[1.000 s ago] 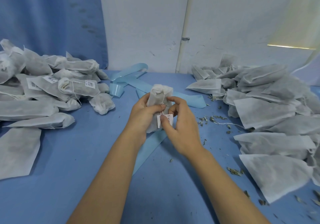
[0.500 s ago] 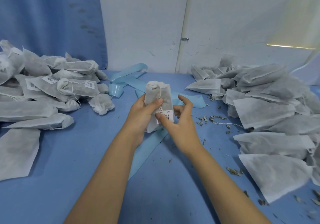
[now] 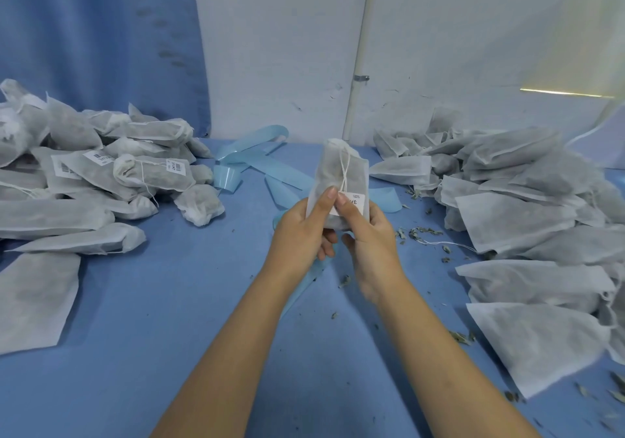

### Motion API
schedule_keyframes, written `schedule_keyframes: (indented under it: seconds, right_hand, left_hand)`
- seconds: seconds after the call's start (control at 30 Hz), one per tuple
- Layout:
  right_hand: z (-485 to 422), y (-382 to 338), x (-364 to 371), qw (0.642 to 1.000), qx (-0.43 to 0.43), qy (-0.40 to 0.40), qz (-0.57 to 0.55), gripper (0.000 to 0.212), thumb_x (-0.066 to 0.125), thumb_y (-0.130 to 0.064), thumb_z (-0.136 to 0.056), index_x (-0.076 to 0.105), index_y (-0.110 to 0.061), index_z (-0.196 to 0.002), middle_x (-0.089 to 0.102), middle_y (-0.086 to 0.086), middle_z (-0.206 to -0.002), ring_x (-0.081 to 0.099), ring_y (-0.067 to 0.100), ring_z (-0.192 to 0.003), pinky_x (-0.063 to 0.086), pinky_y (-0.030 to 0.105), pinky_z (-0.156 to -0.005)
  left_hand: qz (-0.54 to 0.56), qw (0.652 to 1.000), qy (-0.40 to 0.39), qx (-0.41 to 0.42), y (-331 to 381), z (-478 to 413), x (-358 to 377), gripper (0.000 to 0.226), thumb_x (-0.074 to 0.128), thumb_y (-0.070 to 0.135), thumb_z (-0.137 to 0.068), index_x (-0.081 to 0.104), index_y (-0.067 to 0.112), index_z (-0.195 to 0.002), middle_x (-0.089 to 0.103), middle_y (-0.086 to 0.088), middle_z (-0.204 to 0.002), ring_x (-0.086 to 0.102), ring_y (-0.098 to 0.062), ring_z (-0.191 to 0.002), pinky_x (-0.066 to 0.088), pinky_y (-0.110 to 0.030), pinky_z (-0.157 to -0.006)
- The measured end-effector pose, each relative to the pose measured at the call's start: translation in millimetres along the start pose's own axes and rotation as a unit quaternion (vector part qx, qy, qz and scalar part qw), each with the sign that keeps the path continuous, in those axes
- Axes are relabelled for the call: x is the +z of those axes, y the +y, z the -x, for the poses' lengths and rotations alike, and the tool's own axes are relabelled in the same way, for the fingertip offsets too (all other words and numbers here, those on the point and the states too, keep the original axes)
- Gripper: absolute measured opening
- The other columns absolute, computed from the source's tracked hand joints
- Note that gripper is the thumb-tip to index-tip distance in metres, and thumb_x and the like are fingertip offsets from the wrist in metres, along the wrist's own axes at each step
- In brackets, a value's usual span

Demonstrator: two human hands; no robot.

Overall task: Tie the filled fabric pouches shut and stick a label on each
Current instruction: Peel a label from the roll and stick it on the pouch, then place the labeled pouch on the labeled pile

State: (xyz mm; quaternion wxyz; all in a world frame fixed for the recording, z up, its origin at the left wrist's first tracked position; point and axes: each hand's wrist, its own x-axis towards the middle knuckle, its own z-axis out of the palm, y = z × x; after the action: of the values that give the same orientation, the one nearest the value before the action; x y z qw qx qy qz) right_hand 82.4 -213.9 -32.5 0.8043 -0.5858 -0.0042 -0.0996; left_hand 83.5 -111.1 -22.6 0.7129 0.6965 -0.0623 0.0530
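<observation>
A grey-white fabric pouch [image 3: 338,170] stands upright above the blue table [image 3: 169,336], tied at its top with white string that hangs down its front. My left hand [image 3: 301,228] grips its lower left side, thumb on the front. My right hand [image 3: 368,234] holds the lower right, its thumb pressing a white label [image 3: 355,202] onto the pouch front. To the left lies a pile of tied, labelled pouches [image 3: 101,173]. To the right is a heap of flat pouches [image 3: 524,200] without labels.
Light blue strips of label backing [image 3: 257,163] curl behind and under my hands. Dried herb crumbs [image 3: 422,233] and a loose white string [image 3: 449,244] lie scattered on the right. A white wall with a pipe [image 3: 358,65] and a blue curtain [image 3: 84,38] stand behind.
The pouch has been lifted higher and turned upright, front towards me. My right thumb has come down onto the label, and both hands have slid to the pouch's lower end.
</observation>
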Motion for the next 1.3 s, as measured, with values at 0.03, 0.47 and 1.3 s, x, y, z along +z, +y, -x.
schedule_keyframes:
  seconds: [0.03,0.47,1.3]
  right_hand:
    - [0,0,1,1.000,0.004,-0.004,-0.006,0.034,0.073,-0.032,-0.080,0.064,-0.008,-0.101,0.062,0.005,-0.079,0.053,0.016,-0.065,0.046,0.025,-0.065]
    - [3,3,11,0.999,0.027,-0.024,0.002,0.057,0.041,-0.048,-0.099,0.059,0.004,-0.116,0.051,-0.005,-0.054,0.041,0.012,-0.048,0.038,0.035,-0.058]
    - [-1,9,0,0.997,0.039,0.045,0.039,0.032,0.039,-0.028,-0.103,0.065,-0.010,-0.095,0.055,-0.005,-0.054,0.040,0.007,-0.042,0.036,0.018,-0.046]
  left_hand:
    - [0.014,1.000,-0.005,-0.002,0,1,0,0.041,0.050,0.052,-0.092,0.061,0.014,-0.078,0.058,0.000,-0.052,0.052,-0.012,-0.042,0.040,-0.020,-0.042]
    - [0.127,0.991,-0.030,-0.024,-5,1,-4,0.033,0.050,0.036,-0.097,0.061,0.008,-0.085,0.062,-0.015,-0.057,0.057,-0.019,-0.046,0.041,-0.019,-0.042]
    - [0.121,0.989,0.084,-0.020,0,-8,-21,0.027,0.058,0.024,-0.094,0.057,0.017,-0.069,0.052,0.003,-0.052,0.044,-0.007,-0.042,0.035,-0.019,-0.046]
